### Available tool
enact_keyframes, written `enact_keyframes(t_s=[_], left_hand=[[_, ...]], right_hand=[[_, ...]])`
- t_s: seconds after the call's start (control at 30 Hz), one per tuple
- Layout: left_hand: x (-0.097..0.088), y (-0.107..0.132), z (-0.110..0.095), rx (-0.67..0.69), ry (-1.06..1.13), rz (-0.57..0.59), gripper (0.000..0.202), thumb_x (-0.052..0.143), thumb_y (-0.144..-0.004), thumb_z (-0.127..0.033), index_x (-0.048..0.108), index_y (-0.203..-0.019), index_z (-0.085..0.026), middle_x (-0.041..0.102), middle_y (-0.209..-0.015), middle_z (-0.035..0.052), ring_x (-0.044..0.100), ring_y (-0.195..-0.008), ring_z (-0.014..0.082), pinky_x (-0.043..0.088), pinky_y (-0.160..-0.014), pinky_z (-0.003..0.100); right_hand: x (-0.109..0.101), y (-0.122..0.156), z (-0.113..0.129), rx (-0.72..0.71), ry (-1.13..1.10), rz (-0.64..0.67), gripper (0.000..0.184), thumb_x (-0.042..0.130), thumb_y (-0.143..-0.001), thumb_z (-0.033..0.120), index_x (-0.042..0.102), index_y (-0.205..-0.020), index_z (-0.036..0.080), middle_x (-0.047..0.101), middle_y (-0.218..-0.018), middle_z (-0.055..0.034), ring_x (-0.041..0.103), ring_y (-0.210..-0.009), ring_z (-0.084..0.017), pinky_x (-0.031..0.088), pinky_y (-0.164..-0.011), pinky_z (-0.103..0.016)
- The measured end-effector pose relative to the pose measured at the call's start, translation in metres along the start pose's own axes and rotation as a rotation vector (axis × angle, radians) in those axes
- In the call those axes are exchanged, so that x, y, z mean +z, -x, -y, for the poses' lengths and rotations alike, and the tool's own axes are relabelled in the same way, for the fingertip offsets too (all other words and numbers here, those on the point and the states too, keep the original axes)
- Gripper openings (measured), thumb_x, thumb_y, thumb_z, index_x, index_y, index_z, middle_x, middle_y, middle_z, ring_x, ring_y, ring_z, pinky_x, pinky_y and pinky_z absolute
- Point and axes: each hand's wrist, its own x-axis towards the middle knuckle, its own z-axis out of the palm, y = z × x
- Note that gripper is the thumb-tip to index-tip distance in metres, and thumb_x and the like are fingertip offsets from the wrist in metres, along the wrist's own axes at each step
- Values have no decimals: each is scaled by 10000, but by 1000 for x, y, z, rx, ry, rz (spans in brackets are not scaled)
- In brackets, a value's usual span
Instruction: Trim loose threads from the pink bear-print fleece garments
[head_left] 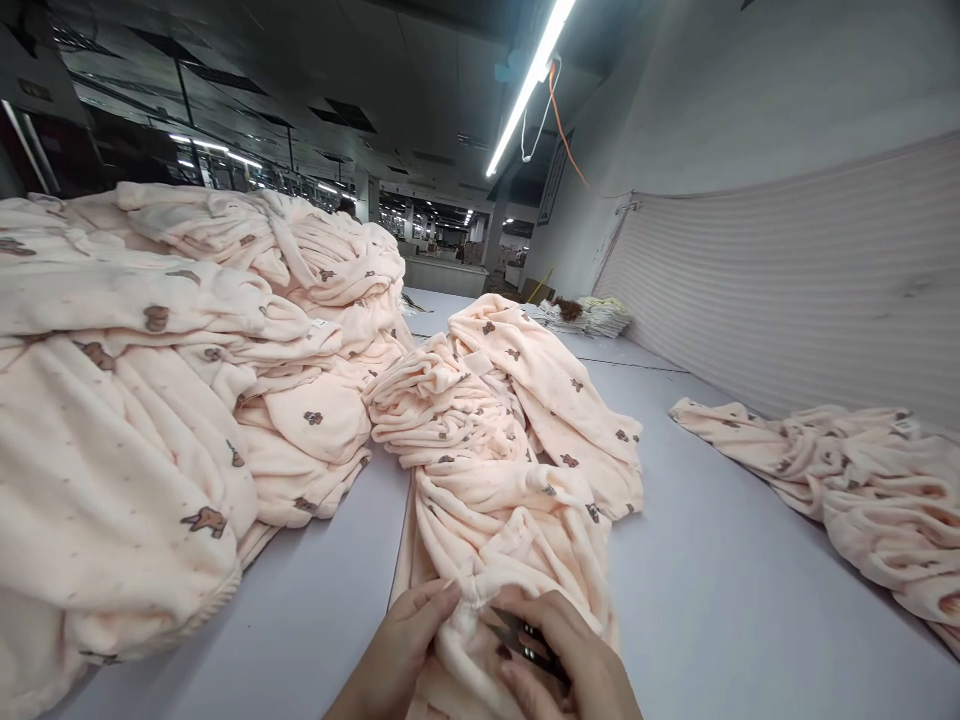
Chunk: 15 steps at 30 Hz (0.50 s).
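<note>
A pale pink fleece garment [517,520] printed with small brown bears lies bunched on the table in front of me. My left hand [409,635] pinches a fold of it between thumb and fingers. In my right hand [574,650] is a pair of dark thread snips [529,640], the pointed tips directed left at the pinched fold. The snips' tips are close to the cloth; whether they touch it I cannot tell. Part of the snips is hidden by my right fingers.
A tall heap of the same pink garments [187,400] stands on the left. Another bunched garment [855,490] lies at the right, beside a striped cloth [787,270] hung along the wall. Folded white pieces [600,317] lie at the far end of the pale table [697,590].
</note>
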Motion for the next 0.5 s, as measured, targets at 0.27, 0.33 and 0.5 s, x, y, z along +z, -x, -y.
enact_keyframes(t_s=[0.27,0.33,0.5], left_hand=[[1,-3,-1,-4,15,16,381,704,-719,-491,730,-767,-114,711,-705,89,642,-729,234,480,-695,317],[1,-4,-1,-13,20,20,373,702,-726,-478,736,-781,-111,716,-708,94,652,-752,249,489,-722,339],[12,-2,-6,-20,76,48,330,691,-748,-434,743,-792,-111,729,-732,103,660,-806,269,491,-770,365]], right_hand=[[12,-8,-7,-151,385,-224,211,517,-888,276,643,-1056,254,727,-917,-54,653,-758,-240,467,-678,-330],[12,-8,-8,-105,278,-219,189,519,-891,301,648,-1025,270,726,-916,-41,664,-777,-225,489,-678,-300],[16,-11,-5,70,21,-201,284,638,-786,362,609,-1050,262,707,-948,-29,672,-828,-217,534,-677,-264]])
